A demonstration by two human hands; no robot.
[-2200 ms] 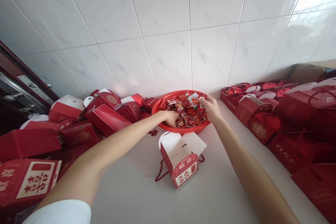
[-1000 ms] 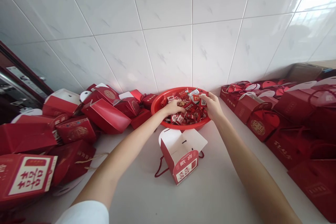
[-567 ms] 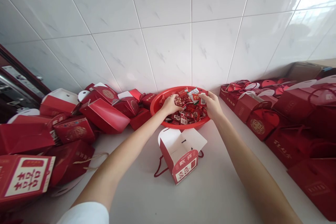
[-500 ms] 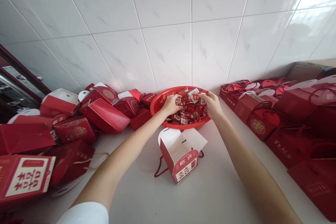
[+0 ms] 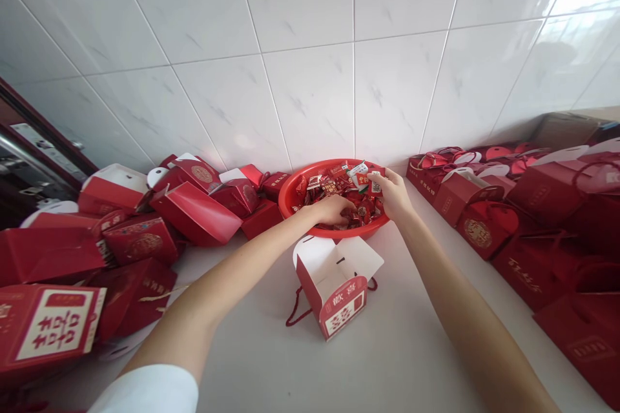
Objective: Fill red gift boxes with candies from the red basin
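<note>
A red plastic basket (image 5: 287,195) full of wrapped candies (image 5: 365,208) stands against the wall. My left hand (image 5: 334,209) reaches into it with curled fingers; the fingertips are hidden among the candies. At the basket's right side, my right hand (image 5: 396,195) is closed around red wrapped candies (image 5: 376,182), held over the rim. In front of the basket an open red and white gift box (image 5: 334,290) stands on the table, flaps spread. Its inside looks white, and dark red cord handles hang at its sides.
Red gift boxes (image 5: 196,213) lie piled and tilted on the left. On the right, rows of red gift boxes (image 5: 526,271) with ribbon handles line the white table (image 5: 387,348). A tiled wall (image 5: 310,103) rises behind, and a brown carton (image 5: 564,129) sits at the far right.
My left hand has moved right and toward me, deeper among the candies, and its fingers have curled downward. My right hand has stayed almost still with its candies.
</note>
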